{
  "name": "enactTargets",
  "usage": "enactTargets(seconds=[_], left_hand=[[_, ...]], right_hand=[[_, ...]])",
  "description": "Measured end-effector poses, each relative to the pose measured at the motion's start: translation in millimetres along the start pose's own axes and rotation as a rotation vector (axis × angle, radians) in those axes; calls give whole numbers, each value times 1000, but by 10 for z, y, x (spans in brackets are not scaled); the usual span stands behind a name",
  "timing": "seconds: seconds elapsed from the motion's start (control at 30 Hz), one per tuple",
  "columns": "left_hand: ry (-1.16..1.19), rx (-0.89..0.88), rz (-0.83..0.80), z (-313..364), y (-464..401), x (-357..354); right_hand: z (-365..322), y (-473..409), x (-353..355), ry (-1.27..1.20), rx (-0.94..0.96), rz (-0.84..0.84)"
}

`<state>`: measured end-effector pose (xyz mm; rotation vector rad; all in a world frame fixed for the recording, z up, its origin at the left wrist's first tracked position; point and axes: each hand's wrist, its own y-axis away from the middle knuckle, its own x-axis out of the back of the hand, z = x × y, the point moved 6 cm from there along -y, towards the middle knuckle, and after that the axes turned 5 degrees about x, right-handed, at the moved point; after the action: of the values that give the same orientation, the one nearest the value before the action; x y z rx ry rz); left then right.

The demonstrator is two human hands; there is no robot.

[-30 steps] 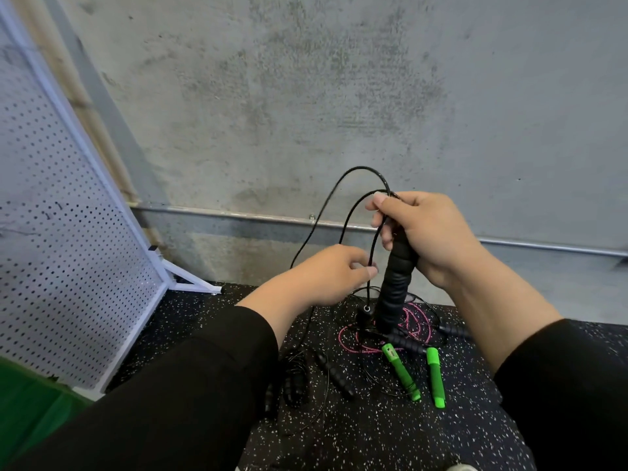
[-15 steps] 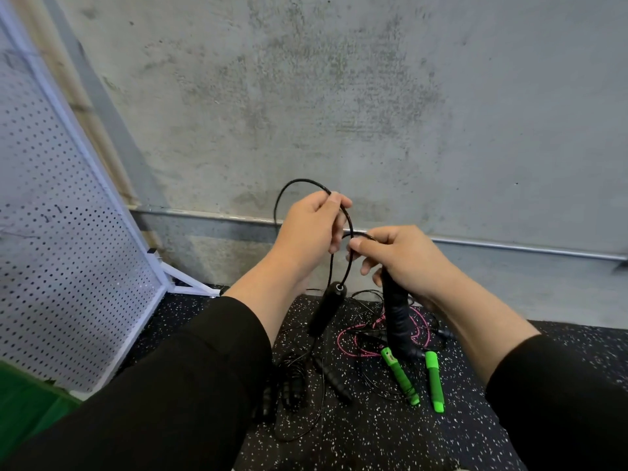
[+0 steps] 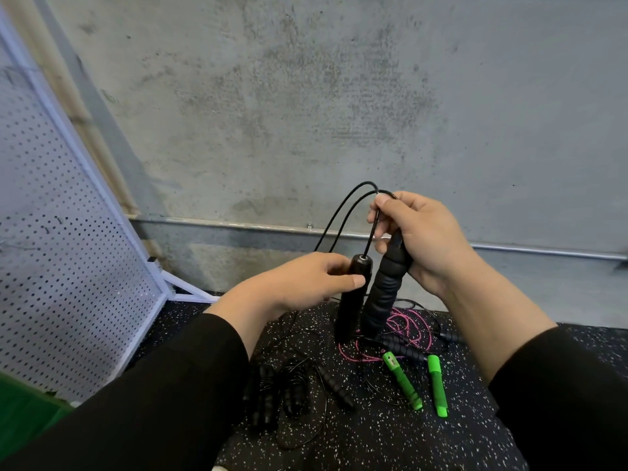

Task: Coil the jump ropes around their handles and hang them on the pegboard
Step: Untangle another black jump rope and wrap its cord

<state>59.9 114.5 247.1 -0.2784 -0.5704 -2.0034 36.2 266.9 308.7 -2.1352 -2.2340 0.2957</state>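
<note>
Grey concrete wall [image 3: 339,96] across the background, metal conduit [image 3: 238,227] running along its base. White pegboard [image 3: 51,249] at left, leaning on a white frame; no rope seen hanging on the part in view. Black speckled rubber floor [image 3: 373,436] below. No containers in view.

Loose ropes on the floor: pink cord [image 3: 407,329] in a tangle under the hands; two green handles [image 3: 402,382] side by side, long axes running away from the camera, slightly splayed; ribbed black handles with thin black cord [image 3: 292,389] bunched at lower centre, coil state hard to read.

Black jump rope held above the floor, in front of the wall base. Left hand [image 3: 306,282], thumb and fingers pinching the smooth black handle [image 3: 353,297] near its top; long axis near vertical, cord end up, butt end down, tilted slightly left at the bottom. Right hand [image 3: 424,239] wrapped round the upper end of the ribbed black handle [image 3: 384,294], forefinger and thumb also pinching the black cord [image 3: 343,205] at the top. Ribbed handle long axis steeply upright, lower end leaning left. Handles just beside each other, near parallel; touching or not, cannot tell. Cord arching up in two loops from the right hand's fingertips, dropping behind the left hand.

Hands close together, not touching. Black sleeves [image 3: 170,402] on both forearms.
</note>
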Motion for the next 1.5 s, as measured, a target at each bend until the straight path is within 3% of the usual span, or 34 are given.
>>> enactTargets(seconds=[0.13, 0.33, 0.53, 0.63, 0.73, 0.93, 1.1, 1.3, 1.5], left_hand=[[81, -12, 92, 73, 31, 68], [479, -32, 157, 176, -18, -28], [409, -68, 138, 222, -102, -239], [485, -80, 61, 182, -128, -285], [573, -75, 52, 199, -130, -317], [866, -56, 297, 178, -148, -44], [825, 24, 484, 32, -141, 87], [945, 102, 431, 62, -180, -6], [890, 64, 358, 93, -182, -40]], right_hand=[[32, -21, 150, 3, -83, 89], [111, -2, 106, 3, -98, 162], [181, -17, 106, 117, -113, 274], [183, -27, 117, 110, -124, 293], [216, -44, 132, 115, -133, 262], [410, 34, 68, 150, -259, 77], [563, 227, -133, 329, -318, -191], [421, 209, -181, 550, -116, -134], [413, 303, -199, 197, -232, -187]])
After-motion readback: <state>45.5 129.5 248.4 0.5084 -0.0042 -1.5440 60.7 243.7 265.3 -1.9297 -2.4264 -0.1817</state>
